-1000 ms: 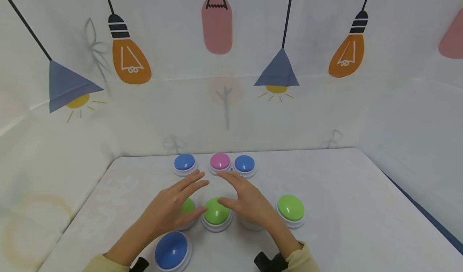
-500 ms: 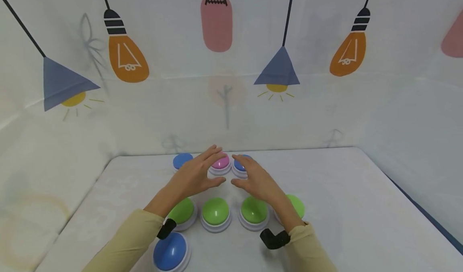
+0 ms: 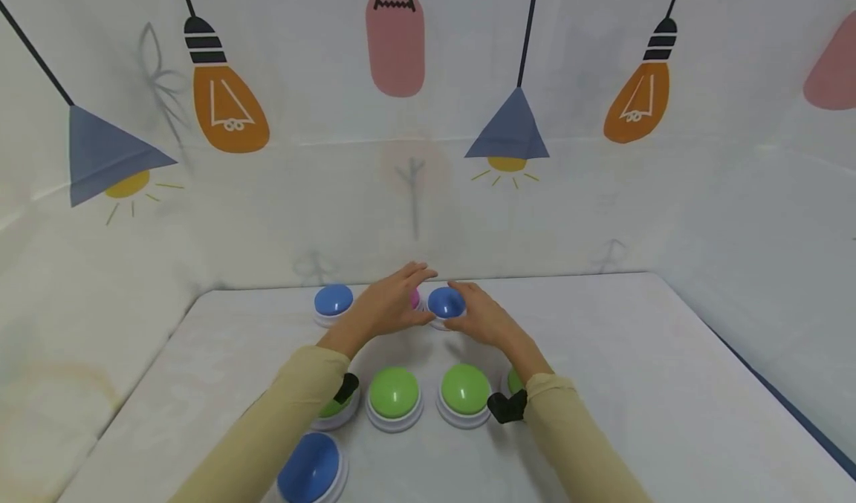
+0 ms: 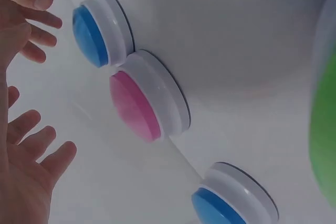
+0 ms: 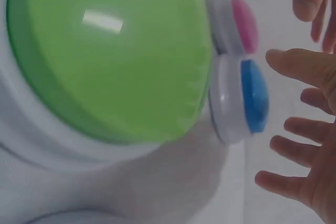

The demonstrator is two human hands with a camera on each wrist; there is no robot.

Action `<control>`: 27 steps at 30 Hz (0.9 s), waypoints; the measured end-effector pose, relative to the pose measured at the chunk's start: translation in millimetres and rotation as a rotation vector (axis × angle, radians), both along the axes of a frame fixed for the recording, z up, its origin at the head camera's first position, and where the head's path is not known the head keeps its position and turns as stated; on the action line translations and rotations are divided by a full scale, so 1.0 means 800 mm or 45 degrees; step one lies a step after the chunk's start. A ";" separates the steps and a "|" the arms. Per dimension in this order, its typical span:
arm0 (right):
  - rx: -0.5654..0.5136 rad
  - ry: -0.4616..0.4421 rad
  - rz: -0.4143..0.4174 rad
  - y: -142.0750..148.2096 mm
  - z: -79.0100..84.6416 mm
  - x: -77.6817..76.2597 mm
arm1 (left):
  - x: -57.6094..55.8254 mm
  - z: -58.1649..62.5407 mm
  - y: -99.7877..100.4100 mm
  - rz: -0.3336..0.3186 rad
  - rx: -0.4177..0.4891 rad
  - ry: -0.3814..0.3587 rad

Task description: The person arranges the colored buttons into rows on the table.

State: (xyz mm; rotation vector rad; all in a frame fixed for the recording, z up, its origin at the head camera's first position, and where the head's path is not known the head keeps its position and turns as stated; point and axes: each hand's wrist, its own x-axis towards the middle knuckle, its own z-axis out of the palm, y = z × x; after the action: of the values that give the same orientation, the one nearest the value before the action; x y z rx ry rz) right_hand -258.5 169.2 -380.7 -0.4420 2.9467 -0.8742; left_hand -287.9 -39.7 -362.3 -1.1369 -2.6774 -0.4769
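Observation:
Both hands hover over the far row of dome push buttons, fingers relaxed and slightly bent. My left hand point(image 3: 386, 304) is in front of the pink button point(image 3: 415, 299), hiding most of it in the head view. Just right of the far blue button point(image 3: 446, 302) is my right hand point(image 3: 490, 319); this blue dome shows between the two sets of fingertips. Neither hand holds anything. In the left wrist view the pink button point(image 4: 134, 106) stands beside a blue button point(image 4: 90, 36). The right wrist view shows the blue button point(image 5: 254, 96) near the fingers.
Another blue button point(image 3: 333, 300) stands at the far left. Nearer is a row of green buttons point(image 3: 394, 393), point(image 3: 465, 390), partly covered by the sleeves. A larger blue button point(image 3: 310, 467) sits at the front left. The white table point(image 3: 635, 384) ends at a printed fabric wall point(image 3: 321, 213).
Both hands have moved forward from above the green row to the far row, shifting right in the last half second. The buttons have kept their places.

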 end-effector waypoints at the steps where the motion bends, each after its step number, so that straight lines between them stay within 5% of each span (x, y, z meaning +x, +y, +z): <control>1: 0.007 -0.011 -0.002 0.002 -0.003 -0.003 | -0.002 0.000 0.003 0.008 -0.006 -0.026; 13: 0.039 -0.135 -0.057 0.016 -0.025 -0.025 | -0.023 -0.011 0.032 0.189 -0.159 -0.213; 27: 0.206 -0.116 -0.098 -0.003 -0.034 -0.030 | -0.037 -0.037 0.052 0.169 -0.357 -0.241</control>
State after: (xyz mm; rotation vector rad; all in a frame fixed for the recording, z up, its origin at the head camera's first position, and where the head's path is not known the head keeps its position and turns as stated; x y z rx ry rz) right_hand -282.3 166.7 -408.2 -0.2748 2.9369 -0.6367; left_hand -317.7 1.7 -392.0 -1.0143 -3.0360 -0.1990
